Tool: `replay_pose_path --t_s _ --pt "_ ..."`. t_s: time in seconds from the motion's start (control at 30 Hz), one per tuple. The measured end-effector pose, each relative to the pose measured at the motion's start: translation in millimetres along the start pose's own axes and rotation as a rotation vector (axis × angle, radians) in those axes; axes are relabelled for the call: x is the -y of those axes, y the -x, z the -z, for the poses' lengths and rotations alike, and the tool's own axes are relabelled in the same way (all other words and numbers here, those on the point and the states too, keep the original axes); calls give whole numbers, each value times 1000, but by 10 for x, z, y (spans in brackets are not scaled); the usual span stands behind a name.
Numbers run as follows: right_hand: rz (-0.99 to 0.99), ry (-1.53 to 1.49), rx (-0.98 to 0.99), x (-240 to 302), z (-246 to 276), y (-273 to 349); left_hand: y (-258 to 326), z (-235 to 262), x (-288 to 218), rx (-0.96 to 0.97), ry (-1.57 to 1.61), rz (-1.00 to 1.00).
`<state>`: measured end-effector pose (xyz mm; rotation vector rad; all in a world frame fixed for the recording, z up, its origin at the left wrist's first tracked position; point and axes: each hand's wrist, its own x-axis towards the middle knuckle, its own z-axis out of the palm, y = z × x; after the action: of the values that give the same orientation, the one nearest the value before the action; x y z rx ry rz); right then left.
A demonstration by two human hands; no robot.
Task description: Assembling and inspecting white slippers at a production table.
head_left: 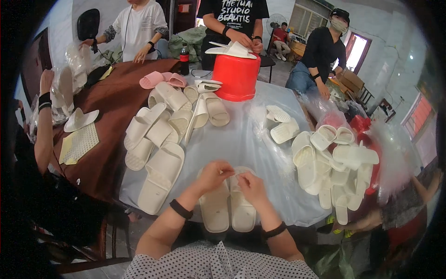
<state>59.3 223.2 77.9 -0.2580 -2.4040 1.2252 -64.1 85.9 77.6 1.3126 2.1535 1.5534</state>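
A pair of cream slippers lies side by side at the near table edge, the left slipper [215, 214] and the right slipper [243, 215] with their heels toward me. Over their straps my left hand [214, 176] and my right hand [252, 186] come close together. The fingers of each are pinched; whatever they hold, if anything, is too small to make out. Both hands partly cover the straps. Just left of them rests a larger cream slipper [160, 179], in front of a heap of similar slippers [158, 128].
A red bucket [235, 79] stands upside down at the far side, slippers on top under a co-worker's hands. Pink slippers [162, 80] and a dark bottle [184, 59] sit nearby. More cream slippers [309, 162] pile up on the right. Co-workers stand around the table.
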Motion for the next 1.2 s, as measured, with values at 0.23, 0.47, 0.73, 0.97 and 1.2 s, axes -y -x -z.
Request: replay_pose_path --t_s 0.23,0.47,0.73,0.97,1.2 --pt "-171 176 -98 -119 95 -82 74 339 503 -43 -518 -57" --pt "-82 181 -140 -279 42 -47 54 182 274 -97 -227 164" --pt "16 297 -72 -279 51 -26 59 145 176 -145 -470 102" --pt "-67 178 -35 -419 -50 -60 -151 -199 63 -50 -630 -305" --pt "31 234 -71 -390 -55 -40 -281 -178 163 205 -917 -258"
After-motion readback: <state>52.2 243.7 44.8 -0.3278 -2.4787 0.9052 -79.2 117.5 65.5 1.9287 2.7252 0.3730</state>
